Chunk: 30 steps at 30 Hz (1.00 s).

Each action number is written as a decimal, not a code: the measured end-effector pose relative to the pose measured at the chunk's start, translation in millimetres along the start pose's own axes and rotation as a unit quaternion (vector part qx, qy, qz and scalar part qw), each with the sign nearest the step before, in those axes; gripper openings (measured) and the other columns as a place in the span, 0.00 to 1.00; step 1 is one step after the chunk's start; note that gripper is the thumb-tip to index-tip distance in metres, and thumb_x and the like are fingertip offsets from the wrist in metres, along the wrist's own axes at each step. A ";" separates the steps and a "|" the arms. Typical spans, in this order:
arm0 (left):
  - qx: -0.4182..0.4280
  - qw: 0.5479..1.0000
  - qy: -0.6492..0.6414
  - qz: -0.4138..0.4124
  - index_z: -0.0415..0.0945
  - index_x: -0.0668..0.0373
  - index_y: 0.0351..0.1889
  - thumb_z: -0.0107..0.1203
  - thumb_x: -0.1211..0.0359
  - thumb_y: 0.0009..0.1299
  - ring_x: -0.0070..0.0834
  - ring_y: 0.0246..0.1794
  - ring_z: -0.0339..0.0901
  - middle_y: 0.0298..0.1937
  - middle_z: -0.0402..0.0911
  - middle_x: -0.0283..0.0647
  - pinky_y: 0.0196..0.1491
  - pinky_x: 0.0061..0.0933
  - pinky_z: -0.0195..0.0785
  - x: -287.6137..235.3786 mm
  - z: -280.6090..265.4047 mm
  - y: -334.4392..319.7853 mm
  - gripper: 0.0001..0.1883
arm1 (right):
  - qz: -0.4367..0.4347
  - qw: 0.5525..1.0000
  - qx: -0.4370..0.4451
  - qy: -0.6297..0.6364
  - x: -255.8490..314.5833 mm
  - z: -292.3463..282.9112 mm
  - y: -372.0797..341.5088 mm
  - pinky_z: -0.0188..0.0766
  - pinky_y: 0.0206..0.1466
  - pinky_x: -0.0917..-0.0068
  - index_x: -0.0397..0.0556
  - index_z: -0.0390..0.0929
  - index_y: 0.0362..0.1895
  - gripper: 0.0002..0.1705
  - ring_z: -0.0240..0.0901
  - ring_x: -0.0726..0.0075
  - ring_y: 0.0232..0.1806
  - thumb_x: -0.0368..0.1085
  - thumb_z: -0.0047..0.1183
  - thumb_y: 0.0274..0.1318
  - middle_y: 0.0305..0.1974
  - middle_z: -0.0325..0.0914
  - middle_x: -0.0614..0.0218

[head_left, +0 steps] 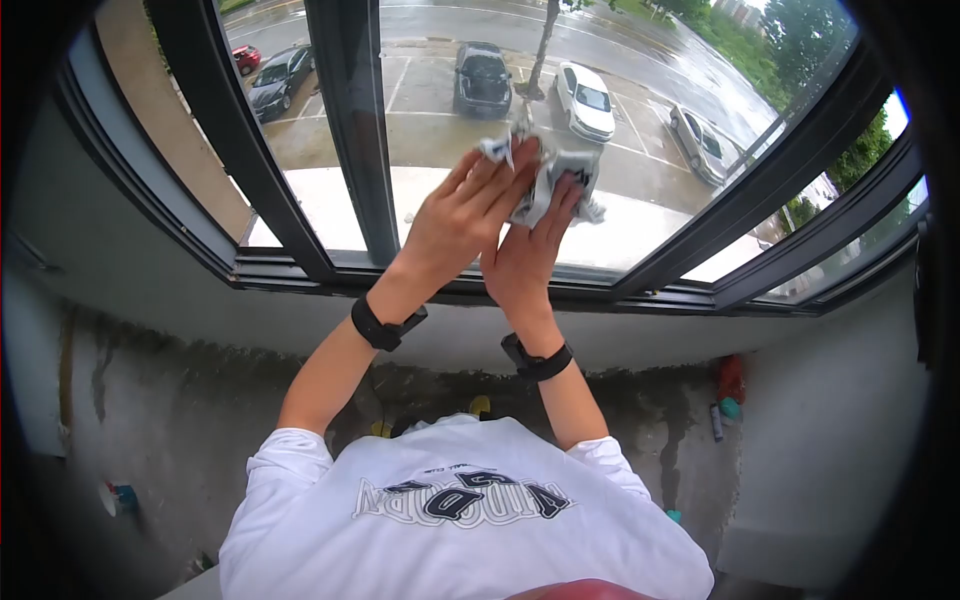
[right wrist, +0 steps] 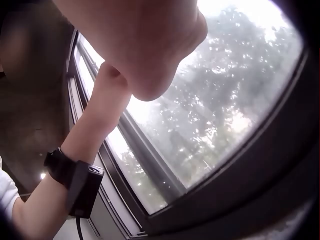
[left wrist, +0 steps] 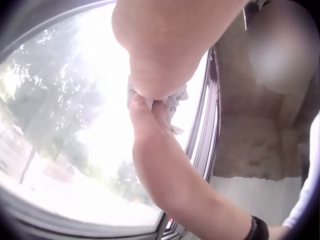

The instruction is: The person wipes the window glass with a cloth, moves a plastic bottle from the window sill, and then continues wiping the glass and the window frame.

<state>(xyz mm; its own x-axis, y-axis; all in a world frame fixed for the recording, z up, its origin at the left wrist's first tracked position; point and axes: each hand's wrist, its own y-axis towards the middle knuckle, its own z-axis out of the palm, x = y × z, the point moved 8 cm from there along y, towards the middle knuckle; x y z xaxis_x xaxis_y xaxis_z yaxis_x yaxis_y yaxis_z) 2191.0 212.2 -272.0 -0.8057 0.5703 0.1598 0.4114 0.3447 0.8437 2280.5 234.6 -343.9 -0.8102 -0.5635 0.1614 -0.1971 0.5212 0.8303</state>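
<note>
Crumpled printed paper (head_left: 583, 182), which looks like newspaper, lies against the window glass (head_left: 430, 130) under both hands. My left hand (head_left: 462, 218) presses a bunch of it with straight fingers held close together, and paper pokes out past their tips. Just right of it and a little lower, my right hand (head_left: 528, 258) has its fingers laid straight over the paper. The two hands overlap at their sides in the head view. In the left wrist view crumpled paper (left wrist: 177, 97) shows between the hands; in the right wrist view the right hand (right wrist: 145, 50) hides it.
Dark window frame bars (head_left: 350, 130) stand left and right of the pane, above a lower rail (head_left: 480, 290). Below is a pale wall (head_left: 460, 335). An orange object (head_left: 731, 378) and a grey cylinder (head_left: 716, 421) lie on the floor at right. Parked cars show outside.
</note>
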 end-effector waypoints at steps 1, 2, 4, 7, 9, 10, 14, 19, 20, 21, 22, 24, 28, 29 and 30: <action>-0.040 0.999 -0.006 -0.016 0.79 0.67 0.61 0.57 0.76 0.61 0.44 0.79 0.65 0.77 0.70 0.46 0.75 0.49 0.64 14.2 -17.7 19.4 0.27 | -0.048 0.997 -0.063 0.004 14.6 -20.6 33.2 0.43 0.77 0.25 0.30 0.50 0.79 0.44 0.30 0.20 0.83 0.44 0.50 0.71 0.82 0.38 0.34; -0.070 0.997 -0.002 -0.032 0.78 0.64 0.67 0.60 0.76 0.62 0.41 0.77 0.68 0.78 0.69 0.44 0.78 0.45 0.61 25.3 -38.1 37.5 0.30 | -0.033 0.998 -0.054 0.012 24.8 -31.4 60.3 0.45 0.76 0.25 0.30 0.50 0.79 0.44 0.31 0.20 0.83 0.45 0.51 0.71 0.82 0.38 0.34; -0.121 0.992 -0.020 -0.044 0.79 0.66 0.64 0.57 0.78 0.63 0.44 0.80 0.63 0.78 0.68 0.47 0.78 0.49 0.59 41.6 -59.7 54.2 0.28 | -0.029 0.998 -0.061 0.008 45.4 -47.9 96.9 0.49 0.76 0.27 0.29 0.50 0.79 0.45 0.33 0.20 0.83 0.45 0.52 0.69 0.82 0.39 0.34; -0.132 0.989 -0.013 -0.061 0.79 0.70 0.62 0.57 0.79 0.64 0.47 0.80 0.62 0.78 0.67 0.50 0.78 0.51 0.59 48.0 -61.2 38.9 0.25 | -0.016 0.998 -0.060 0.016 55.4 -33.5 92.5 0.50 0.75 0.27 0.28 0.50 0.79 0.46 0.35 0.20 0.83 0.44 0.52 0.69 0.82 0.40 0.34; -0.104 0.989 0.001 -0.104 0.79 0.75 0.59 0.56 0.79 0.65 0.51 0.80 0.62 0.78 0.67 0.54 0.78 0.52 0.58 45.1 -45.4 0.0 0.22 | -0.012 0.999 -0.029 0.034 56.4 -2.9 56.2 0.48 0.75 0.29 0.27 0.57 0.76 0.42 0.38 0.17 0.81 0.40 0.54 0.65 0.82 0.43 0.34; -0.061 0.992 0.007 -0.111 0.79 0.77 0.57 0.55 0.79 0.66 0.52 0.80 0.61 0.77 0.67 0.57 0.78 0.53 0.59 39.7 -30.8 -28.5 0.21 | -0.022 0.999 0.010 0.026 52.9 22.8 25.7 0.49 0.74 0.30 0.25 0.65 0.70 0.39 0.40 0.18 0.81 0.36 0.56 0.59 0.81 0.44 0.34; 0.117 0.977 -0.002 -0.179 0.73 0.80 0.62 0.53 0.78 0.68 0.55 0.80 0.59 0.77 0.64 0.63 0.79 0.51 0.57 13.8 35.5 -169.5 0.24 | 0.020 0.983 0.181 -0.015 43.1 112.5 -107.6 0.59 0.72 0.35 0.40 0.75 0.67 0.32 0.52 0.35 0.80 0.39 0.56 0.59 0.78 0.59 0.48; 0.192 0.949 -0.001 -0.250 0.64 0.80 0.70 0.53 0.77 0.69 0.57 0.82 0.53 0.80 0.57 0.64 0.81 0.51 0.54 17.1 44.2 -231.1 0.30 | -0.001 0.964 0.263 0.035 56.8 140.0 -147.8 0.54 0.74 0.32 0.48 0.67 0.76 0.37 0.49 0.37 0.81 0.45 0.53 0.65 0.80 0.55 0.53; 0.162 0.955 0.007 -0.247 0.64 0.80 0.70 0.53 0.77 0.69 0.59 0.82 0.53 0.79 0.57 0.66 0.80 0.52 0.54 23.9 34.1 -218.4 0.30 | -0.027 0.973 0.229 0.029 64.7 132.0 -130.0 0.55 0.74 0.34 0.49 0.66 0.76 0.37 0.49 0.40 0.82 0.45 0.53 0.65 0.81 0.55 0.55; 0.133 0.961 0.014 -0.242 0.64 0.81 0.70 0.53 0.77 0.69 0.61 0.82 0.53 0.79 0.57 0.67 0.80 0.53 0.54 30.8 23.0 -203.7 0.30 | -0.052 0.979 0.194 0.022 72.6 121.5 -109.9 0.55 0.75 0.35 0.50 0.66 0.77 0.37 0.48 0.42 0.82 0.44 0.53 0.66 0.81 0.55 0.57; 0.090 0.961 -0.009 -0.262 0.63 0.81 0.70 0.54 0.77 0.68 0.65 0.81 0.52 0.78 0.56 0.70 0.79 0.55 0.55 42.4 9.5 -187.2 0.31 | -0.063 0.983 0.171 0.028 82.2 107.8 -80.8 0.54 0.76 0.36 0.51 0.65 0.77 0.37 0.47 0.46 0.83 0.44 0.53 0.65 0.82 0.54 0.59; 0.042 0.960 -0.005 -0.276 0.64 0.81 0.70 0.57 0.78 0.68 0.67 0.81 0.50 0.78 0.54 0.73 0.79 0.56 0.55 67.7 -21.4 -150.0 0.31 | -0.089 0.991 0.096 0.029 107.2 70.8 -13.6 0.52 0.79 0.42 0.53 0.67 0.77 0.37 0.50 0.55 0.83 0.44 0.53 0.63 0.82 0.54 0.65; -0.069 0.963 -0.019 -0.262 0.62 0.77 0.73 0.51 0.77 0.74 0.67 0.82 0.46 0.80 0.50 0.75 0.78 0.54 0.54 97.2 -79.9 -62.1 0.29 | -0.092 0.992 0.034 0.078 129.5 12.4 78.6 0.50 0.80 0.47 0.53 0.68 0.77 0.37 0.50 0.60 0.83 0.42 0.51 0.62 0.83 0.54 0.68; -0.083 0.961 -0.025 -0.261 0.62 0.76 0.73 0.50 0.76 0.75 0.66 0.82 0.45 0.80 0.50 0.75 0.78 0.54 0.54 99.1 -83.3 -52.4 0.28 | -0.096 0.993 0.006 0.061 128.6 5.6 89.6 0.50 0.80 0.48 0.53 0.68 0.77 0.38 0.49 0.60 0.84 0.42 0.51 0.62 0.83 0.54 0.67; -0.081 0.962 -0.026 -0.259 0.62 0.76 0.73 0.50 0.76 0.75 0.66 0.82 0.45 0.80 0.50 0.75 0.78 0.54 0.54 95.7 -80.7 -49.8 0.28 | -0.104 0.993 -0.023 0.046 128.6 0.2 94.5 0.50 0.80 0.48 0.53 0.67 0.78 0.38 0.48 0.59 0.84 0.42 0.51 0.62 0.83 0.53 0.66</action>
<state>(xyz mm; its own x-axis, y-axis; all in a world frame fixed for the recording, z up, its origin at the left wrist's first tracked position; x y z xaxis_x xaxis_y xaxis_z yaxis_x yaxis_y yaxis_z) 2059.0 189.4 -257.3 -0.8602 0.3915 -0.3268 -0.1156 0.4744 0.8727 2157.5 211.6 -244.8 -0.7008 -0.7127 0.0299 -0.3279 0.3591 0.8738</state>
